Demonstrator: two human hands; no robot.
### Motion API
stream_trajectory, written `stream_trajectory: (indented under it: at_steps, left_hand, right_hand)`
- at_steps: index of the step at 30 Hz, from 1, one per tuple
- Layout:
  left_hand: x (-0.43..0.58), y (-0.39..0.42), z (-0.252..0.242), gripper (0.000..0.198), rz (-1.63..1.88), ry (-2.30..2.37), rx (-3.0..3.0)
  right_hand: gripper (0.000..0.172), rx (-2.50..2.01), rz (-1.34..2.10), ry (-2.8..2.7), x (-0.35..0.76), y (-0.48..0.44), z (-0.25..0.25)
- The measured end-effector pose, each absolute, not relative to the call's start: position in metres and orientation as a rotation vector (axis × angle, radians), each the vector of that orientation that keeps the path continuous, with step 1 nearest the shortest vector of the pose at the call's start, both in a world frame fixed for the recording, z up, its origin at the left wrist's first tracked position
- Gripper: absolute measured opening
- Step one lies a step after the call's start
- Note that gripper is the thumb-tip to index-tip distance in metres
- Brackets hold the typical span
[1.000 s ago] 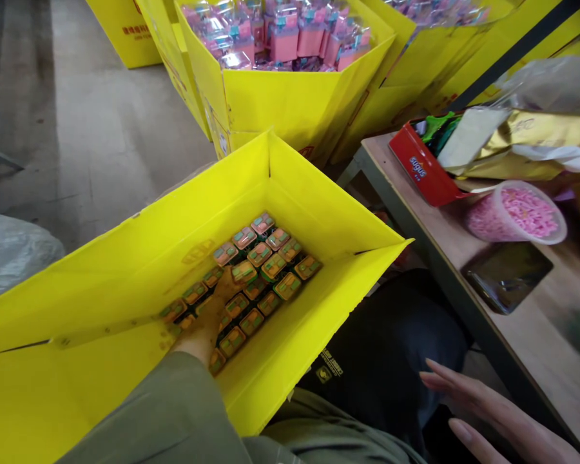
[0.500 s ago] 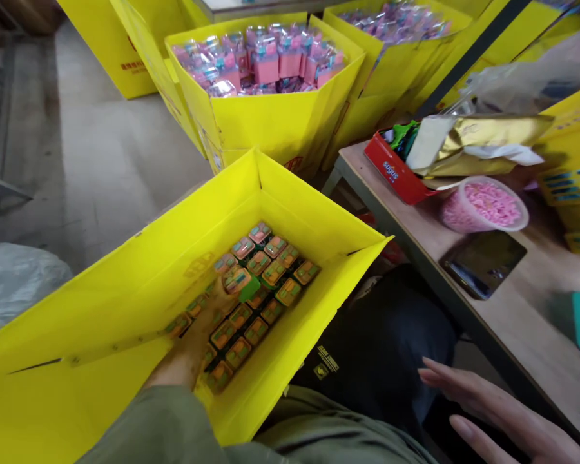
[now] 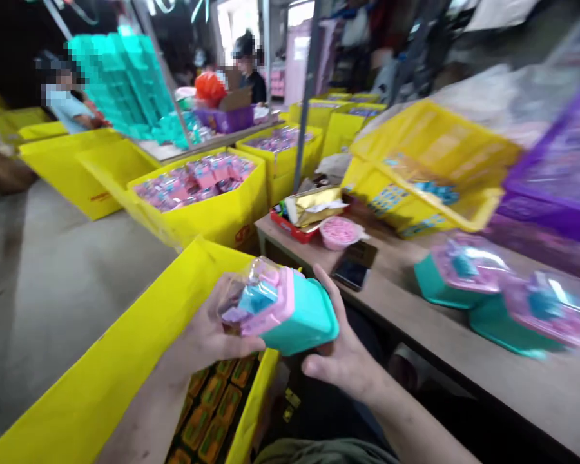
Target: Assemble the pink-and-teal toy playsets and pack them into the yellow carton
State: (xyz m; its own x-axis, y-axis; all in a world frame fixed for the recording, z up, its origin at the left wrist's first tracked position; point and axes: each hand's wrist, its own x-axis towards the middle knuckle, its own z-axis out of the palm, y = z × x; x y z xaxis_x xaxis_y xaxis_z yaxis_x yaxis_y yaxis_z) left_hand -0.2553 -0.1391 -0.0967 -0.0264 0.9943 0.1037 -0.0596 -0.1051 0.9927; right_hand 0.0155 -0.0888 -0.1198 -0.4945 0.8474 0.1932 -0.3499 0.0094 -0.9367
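Observation:
Between my two hands is a teal plastic box [image 3: 302, 314] with a pink rim and a clear domed lid over pink and blue pieces, tilted on its side. My left hand [image 3: 212, 322] grips the lid end. My right hand [image 3: 341, 348] is wrapped around the teal base. Below them stands a tall yellow carton [image 3: 140, 328], with rows of similar packed boxes [image 3: 212, 393] at its bottom. Two more teal boxes with clear lids, one [image 3: 459, 270] behind the other [image 3: 531, 316], sit on the table to my right.
On the table [image 3: 415, 309] are a phone [image 3: 352, 274], a tub of pink bits [image 3: 338, 231], a red carton [image 3: 294, 229] and a yellow basket [image 3: 415, 180]. Filled yellow cartons [image 3: 207, 216] stand ahead. Stacked teal tubs [image 3: 120, 84] and people [image 3: 70, 106] are farther back.
My view has lifted. My left hand has come up out of the yellow carton, and my right hand has moved in from the right. Both now hold a teal box.

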Motion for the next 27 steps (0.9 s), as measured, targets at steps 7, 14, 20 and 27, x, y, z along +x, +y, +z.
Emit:
stream_trajectory:
  at_steps: [7, 14, 20, 27]
  left_hand:
    - [-0.16, -0.123, -0.058, 0.111, 1.185, 1.025, 1.175]
    - [-0.135, -0.109, -0.049, 0.077, 1.085, 0.951, 1.343]
    - [-0.13, -0.11, -0.042, 0.078, 1.002, 0.912, 1.398]
    - [-0.121, -0.123, -0.033, 0.075, 0.93, 1.023, 1.407]
  right_hand:
    - [0.102, -0.644, 1.484, -1.047, 0.064, -0.101, -0.104]
    - [0.106, -0.654, 1.436, -1.036, 0.099, -0.118, -0.104]
    - [0.109, -0.656, 1.42, -1.049, 0.105, -0.13, -0.094]
    - [0.112, -0.673, 1.415, -1.011, 0.107, -0.133, -0.089]
